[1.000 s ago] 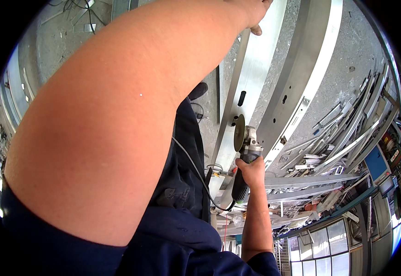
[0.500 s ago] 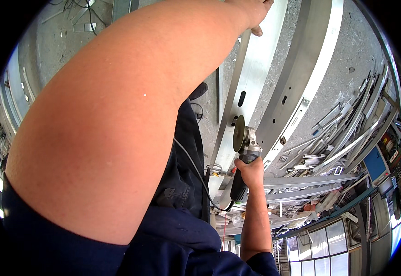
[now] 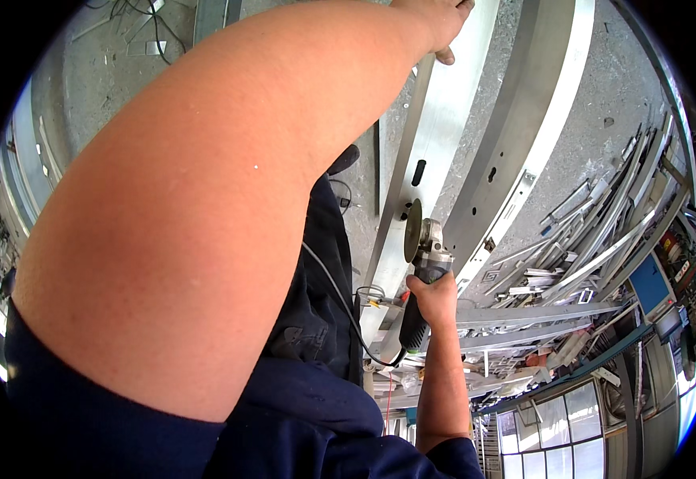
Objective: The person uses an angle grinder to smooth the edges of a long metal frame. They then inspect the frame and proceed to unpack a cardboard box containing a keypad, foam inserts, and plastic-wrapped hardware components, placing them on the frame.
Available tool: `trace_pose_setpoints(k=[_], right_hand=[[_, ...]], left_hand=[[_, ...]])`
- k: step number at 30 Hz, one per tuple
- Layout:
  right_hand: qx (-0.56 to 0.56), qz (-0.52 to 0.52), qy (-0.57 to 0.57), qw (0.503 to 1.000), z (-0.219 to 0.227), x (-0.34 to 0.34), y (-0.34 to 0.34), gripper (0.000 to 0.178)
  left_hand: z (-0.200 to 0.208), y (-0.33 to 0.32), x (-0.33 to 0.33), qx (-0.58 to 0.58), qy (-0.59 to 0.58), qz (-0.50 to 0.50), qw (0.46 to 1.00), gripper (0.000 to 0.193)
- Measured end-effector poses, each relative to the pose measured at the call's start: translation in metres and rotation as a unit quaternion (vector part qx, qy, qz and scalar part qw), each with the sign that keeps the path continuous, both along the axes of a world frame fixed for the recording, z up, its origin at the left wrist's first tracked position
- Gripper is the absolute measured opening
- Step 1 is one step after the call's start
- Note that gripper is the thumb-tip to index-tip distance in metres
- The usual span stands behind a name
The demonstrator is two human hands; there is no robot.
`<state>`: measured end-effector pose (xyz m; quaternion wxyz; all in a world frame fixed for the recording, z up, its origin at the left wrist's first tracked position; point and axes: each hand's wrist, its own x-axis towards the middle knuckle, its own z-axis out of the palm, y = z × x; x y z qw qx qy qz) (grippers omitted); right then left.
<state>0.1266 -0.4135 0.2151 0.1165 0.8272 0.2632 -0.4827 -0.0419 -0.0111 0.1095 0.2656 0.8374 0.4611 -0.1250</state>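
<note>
- The right hand (image 3: 434, 297) is wrapped around the body of an angle grinder (image 3: 433, 254), its cord (image 3: 334, 287) trailing from the rear.
- The grinder's disc (image 3: 413, 231) shows over the pale metal profile (image 3: 444, 112), just beside dark holes near its left edge; contact is unclear.
- The left hand (image 3: 442, 25) is farther along that profile's left edge, partly cut off; I cannot tell whether it grips.
- Greenish marks on the grinder, perhaps lettering, are too small to read.

Grey-and-black angle grinder (image 3: 433, 262), disc (image 3: 413, 231) almost edge-on, over slotted silver profile (image 3: 437, 132).
</note>
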Motion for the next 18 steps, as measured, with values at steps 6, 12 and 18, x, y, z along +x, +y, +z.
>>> trace_pose_setpoints(k=[6, 12, 18], right_hand=[[-0.021, -0.031, -0.006, 0.999, 0.008, 0.001, -0.004, 0.043], [0.107, -0.346, 0.103, 0.926, 0.043, 0.012, -0.016, 0.018], [0.179, -0.433, 0.160, 0.869, 0.073, 0.006, 0.000, 0.039]], left_hand=[[0.000, 0.001, 0.003, 0.008, -0.003, -0.006, 1.000, 0.120], [-0.009, 0.003, 0.000, 0.010, -0.017, 0.004, 1.000, 0.121], [-0.035, -0.068, -0.032, 0.182, -0.163, 0.070, 0.967, 0.068]])
